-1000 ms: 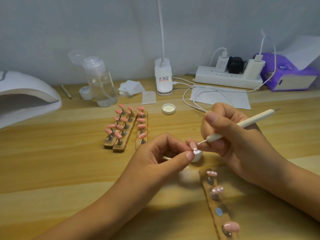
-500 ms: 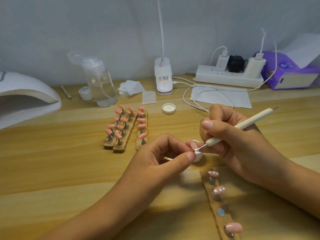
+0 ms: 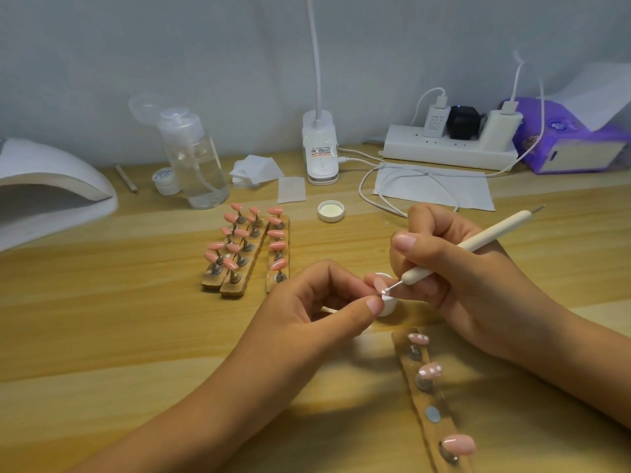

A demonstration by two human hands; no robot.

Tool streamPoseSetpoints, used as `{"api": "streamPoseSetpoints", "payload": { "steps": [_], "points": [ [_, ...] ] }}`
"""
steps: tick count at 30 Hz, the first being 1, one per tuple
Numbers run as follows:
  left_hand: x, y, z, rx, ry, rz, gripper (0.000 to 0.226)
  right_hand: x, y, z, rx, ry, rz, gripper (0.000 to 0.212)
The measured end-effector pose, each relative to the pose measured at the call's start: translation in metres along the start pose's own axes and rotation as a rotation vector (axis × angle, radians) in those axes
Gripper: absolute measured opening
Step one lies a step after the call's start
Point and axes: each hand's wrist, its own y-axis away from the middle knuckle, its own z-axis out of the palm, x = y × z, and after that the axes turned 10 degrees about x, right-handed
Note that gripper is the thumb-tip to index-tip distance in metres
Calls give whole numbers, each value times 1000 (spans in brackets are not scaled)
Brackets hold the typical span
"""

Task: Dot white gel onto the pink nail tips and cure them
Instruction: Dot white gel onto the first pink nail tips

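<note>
One pink nail tip (image 3: 378, 285) is pinched between the thumb and first finger of the left hand (image 3: 317, 302), just above the desk (image 3: 102, 319). The right hand (image 3: 454, 274) has its grip pressed tight around a white dotting tool (image 3: 471, 249), like holding a pencil. The tool's thin metal end touches the tip and leaves a small white blob there.

The nail tip looks very light, thin and smooth, so it could slip or flick away. Holding it by its sides or its little stand seems best, because the wet gel on top would smear. I cannot tell for sure which part the fingers hold.

A small white gel pot (image 3: 387, 303) sits on the desk right under the tip. It is mostly hidden, so I cannot see what is inside. Its open lid (image 3: 331, 211) lies farther back. A clear pump bottle (image 3: 196, 158) holds a little clear liquid.

Near the right arm, a wooden strip (image 3: 423, 401) holds three tips; two already have white dots. Three more strips (image 3: 246, 247) hold plain pink tips. The white curing lamp (image 3: 51, 186) waits at the left.
</note>
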Motion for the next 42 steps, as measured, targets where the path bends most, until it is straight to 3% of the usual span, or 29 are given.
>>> {"api": "streamPoseSetpoints", "payload": {
  "steps": [13,19,22,25,28,37,42],
  "points": [
    [0,1,-1,-7,-17,19,4,-1,-3,-1,1,-105,55,26],
    [0,1,-2,-1,-10,10,5,-3,-19,-14,167,-230,17,20],
    [0,0,-1,31,16,-4,6,0,-20,-19,201,-121,-45,15],
    [2,1,-1,38,75,-27,5,2,-15,-17,241,215,-187,16],
    [3,0,-1,55,111,-57,9,5,-10,-12,159,451,-292,4],
    [2,-1,-4,67,132,-50,7,8,-5,-11,40,711,-391,20],
    [0,-2,-4,66,122,-44,7,9,-6,-10,-1,802,-390,9]
  ]
}}
